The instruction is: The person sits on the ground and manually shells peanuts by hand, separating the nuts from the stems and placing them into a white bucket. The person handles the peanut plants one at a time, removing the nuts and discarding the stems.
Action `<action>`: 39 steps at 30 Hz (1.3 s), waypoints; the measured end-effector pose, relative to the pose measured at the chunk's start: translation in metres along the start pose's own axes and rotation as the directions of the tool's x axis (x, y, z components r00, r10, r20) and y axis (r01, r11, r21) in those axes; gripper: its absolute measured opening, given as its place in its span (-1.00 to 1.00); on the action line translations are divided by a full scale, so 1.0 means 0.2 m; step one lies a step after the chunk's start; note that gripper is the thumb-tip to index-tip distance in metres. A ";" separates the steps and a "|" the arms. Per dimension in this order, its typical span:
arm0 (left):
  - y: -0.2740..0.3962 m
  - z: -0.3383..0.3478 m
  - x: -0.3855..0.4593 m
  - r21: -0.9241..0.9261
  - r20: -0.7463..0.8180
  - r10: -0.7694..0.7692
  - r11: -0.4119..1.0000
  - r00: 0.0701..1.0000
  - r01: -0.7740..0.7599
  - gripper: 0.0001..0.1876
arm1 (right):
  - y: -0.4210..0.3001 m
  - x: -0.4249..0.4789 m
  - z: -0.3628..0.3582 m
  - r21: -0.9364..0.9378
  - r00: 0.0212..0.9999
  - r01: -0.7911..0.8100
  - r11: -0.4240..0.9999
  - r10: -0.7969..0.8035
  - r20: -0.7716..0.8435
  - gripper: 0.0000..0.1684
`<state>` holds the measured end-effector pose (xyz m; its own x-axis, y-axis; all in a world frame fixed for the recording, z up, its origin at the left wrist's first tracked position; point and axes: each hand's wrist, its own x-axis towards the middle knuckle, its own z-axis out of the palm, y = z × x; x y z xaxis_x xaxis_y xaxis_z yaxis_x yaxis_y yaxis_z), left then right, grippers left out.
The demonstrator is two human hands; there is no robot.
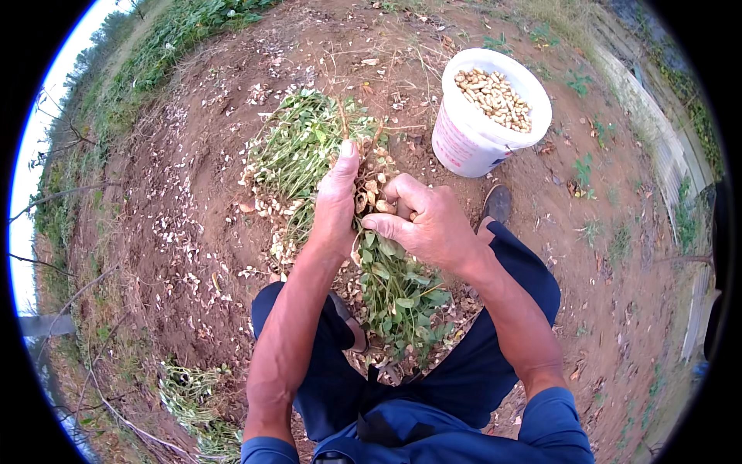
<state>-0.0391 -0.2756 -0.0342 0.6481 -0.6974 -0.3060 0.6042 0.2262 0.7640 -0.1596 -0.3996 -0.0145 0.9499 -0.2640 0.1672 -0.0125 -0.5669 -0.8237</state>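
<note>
A bunch of peanut plants (400,290) hangs leaves-down between the knees, its roots turned up. My left hand (339,194) grips this bunch around the stems near the roots, thumb pointing up. Peanut pods (374,194) cluster on the roots, just right of that hand. At the pods is my right hand (426,217), its thumb and bent fingers closed around some of them; a pod shows between the fingers. Beyond my hands, to the right, a white plastic bucket (464,142) stands on the soil, holding many loose peanuts in their shells (495,98).
A heap of pulled peanut plants (295,145) with pods lies just beyond and left of my left hand. More cut plants (200,406) lie at the lower left. Bare branches (75,296) reach in at the left edge. Corrugated sheets (666,139) lie at the far right.
</note>
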 end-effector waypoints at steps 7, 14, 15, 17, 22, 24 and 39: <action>0.07 0.01 -0.05 0.099 0.307 0.047 0.992 0.951 -0.081 -0.31 | 0.08 0.05 -0.03 0.506 0.989 -0.139 0.852 0.150 0.019 -0.61; 0.05 0.03 -0.09 0.208 0.287 0.068 0.969 0.955 -0.131 -0.43 | 0.14 0.03 -0.06 0.776 0.946 -0.299 0.556 0.279 0.165 -0.67; 0.04 0.03 -0.09 0.234 0.273 0.082 0.961 0.959 -0.148 -0.44 | 0.15 0.02 -0.06 0.793 0.945 -0.300 0.531 0.279 0.171 -0.69; 0.06 0.03 -0.09 0.298 0.273 0.081 0.940 0.959 -0.164 -0.47 | 0.15 0.02 -0.05 0.847 0.932 -0.302 0.437 0.321 0.167 -0.73; 0.03 0.03 -0.06 0.449 0.256 0.112 0.866 0.960 -0.220 -0.45 | 0.11 0.02 -0.04 0.899 0.891 -0.312 0.308 0.423 0.164 -0.77; 0.04 0.04 -0.06 0.459 0.262 0.149 0.850 0.953 -0.259 -0.50 | 0.10 0.03 -0.04 0.915 0.876 -0.313 0.256 0.451 0.173 -0.78; 0.03 0.07 -0.07 0.728 0.217 0.457 0.512 0.862 -0.455 -0.66 | 0.15 0.03 0.01 0.943 0.917 -0.330 0.045 0.252 0.309 -0.87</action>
<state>-0.0506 -0.2740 -0.0172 0.7344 -0.6458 0.2088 -0.3232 -0.0622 0.9443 -0.1543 -0.4154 -0.0393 0.9646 -0.1435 -0.2214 -0.0199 0.7971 -0.6035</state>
